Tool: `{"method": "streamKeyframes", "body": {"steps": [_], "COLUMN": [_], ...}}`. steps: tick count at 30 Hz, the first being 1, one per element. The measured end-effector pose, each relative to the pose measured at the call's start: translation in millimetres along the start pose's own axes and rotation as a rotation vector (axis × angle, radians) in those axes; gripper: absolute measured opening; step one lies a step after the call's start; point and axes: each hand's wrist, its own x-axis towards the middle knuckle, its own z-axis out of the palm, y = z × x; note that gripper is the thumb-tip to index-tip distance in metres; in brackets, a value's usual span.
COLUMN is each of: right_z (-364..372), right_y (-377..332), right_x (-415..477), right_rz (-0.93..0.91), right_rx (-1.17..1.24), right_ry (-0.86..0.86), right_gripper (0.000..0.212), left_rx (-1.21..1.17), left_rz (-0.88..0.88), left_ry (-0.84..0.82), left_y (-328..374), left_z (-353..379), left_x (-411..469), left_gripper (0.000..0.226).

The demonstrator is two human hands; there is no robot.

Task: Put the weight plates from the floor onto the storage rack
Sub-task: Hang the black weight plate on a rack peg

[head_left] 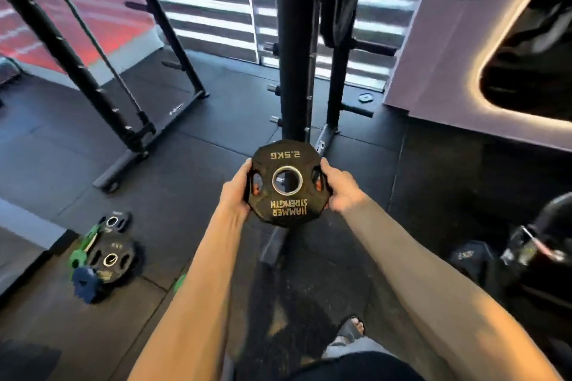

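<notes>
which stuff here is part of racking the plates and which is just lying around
Job: 2.5 kg plate, held by left hand and right hand; floor plates; storage rack.
Lying about: slanted frame on the left; small hexagonal piece by the wall.

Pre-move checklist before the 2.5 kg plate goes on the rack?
1. Two-handed grip: left hand and right hand hold the plate by its sides: ok.
2. Free peg: a bare peg sticks out low on the rack: ok.
3. Plate lined up with that peg: not ok, it is in front of the upright, left of the peg.
4. Hole fits peg: cannot tell.
5. Floor finished: not ok, plates on the floor lie at the left.
</notes>
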Motion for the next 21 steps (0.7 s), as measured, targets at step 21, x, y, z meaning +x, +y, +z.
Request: {"method": "streamKeyframes", "body": {"steps": [21], "right_z": [-300], "right_y": [-167], "right_x": [148], "right_rz": [-0.077], "right_rx": [0.319], "right_ry": [0.582], "right_gripper": [0.059], "left_rx": [0.484], "left_rz": [-0.158], "left_ry": [-0.305], "left_y": [-97], "left_z": [425], "left_x": [96], "left_gripper": [0.030]}}
